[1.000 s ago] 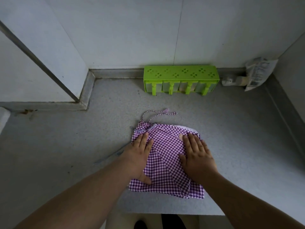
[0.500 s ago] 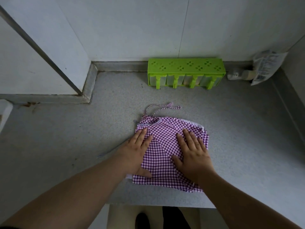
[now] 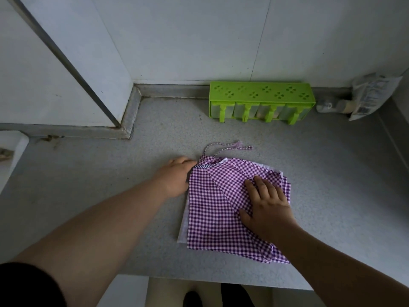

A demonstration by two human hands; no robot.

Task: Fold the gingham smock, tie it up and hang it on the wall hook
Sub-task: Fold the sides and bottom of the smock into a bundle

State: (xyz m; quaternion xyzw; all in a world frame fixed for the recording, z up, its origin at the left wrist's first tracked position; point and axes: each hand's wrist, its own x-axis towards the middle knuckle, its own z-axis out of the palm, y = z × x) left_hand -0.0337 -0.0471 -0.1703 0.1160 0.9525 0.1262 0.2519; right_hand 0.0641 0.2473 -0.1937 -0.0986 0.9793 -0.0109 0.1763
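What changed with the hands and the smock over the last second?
The left hand slid off the top of the gingham smock to its far-left corner by the drawstring; whether it grips is unclear. The right hand stays pressed flat on the folded cloth. Green rack unmoved.

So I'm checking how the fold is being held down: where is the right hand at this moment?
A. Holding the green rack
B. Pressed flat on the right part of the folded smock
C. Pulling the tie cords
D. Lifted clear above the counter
B: the right hand lies palm down, fingers spread, on the right side of the gingham smock, while the left hand is at its upper left edge.
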